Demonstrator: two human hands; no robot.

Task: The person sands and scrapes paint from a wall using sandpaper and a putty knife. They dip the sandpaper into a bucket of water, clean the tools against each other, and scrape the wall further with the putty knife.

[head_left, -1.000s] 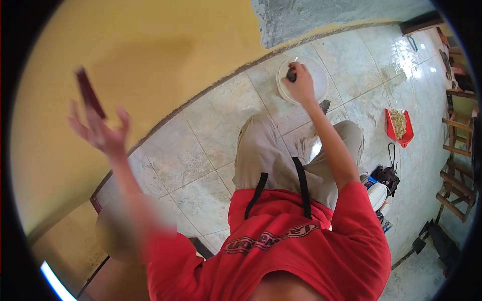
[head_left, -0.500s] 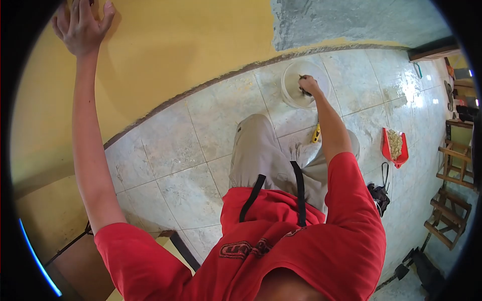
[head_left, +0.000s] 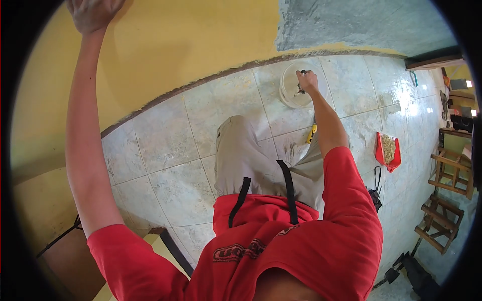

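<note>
Two bare hands register on my head view, well apart. The right hand (head_left: 308, 81) is closed around a dark object (head_left: 300, 89), held over the open white bucket (head_left: 285, 96); whether that object touches the contents, I cannot tell. The left hand (head_left: 94, 14) is raised before the yellow wall (head_left: 201, 30), partly cut off by the top edge of view; I cannot determine contact or grip. I note a yellow-handled tool (head_left: 312, 134) on the tiled floor (head_left: 170, 150) near the bucket, between it and the knees. A red dustpan (head_left: 395, 158) bearing pale debris (head_left: 387, 148) lies beyond the right forearm.
</note>
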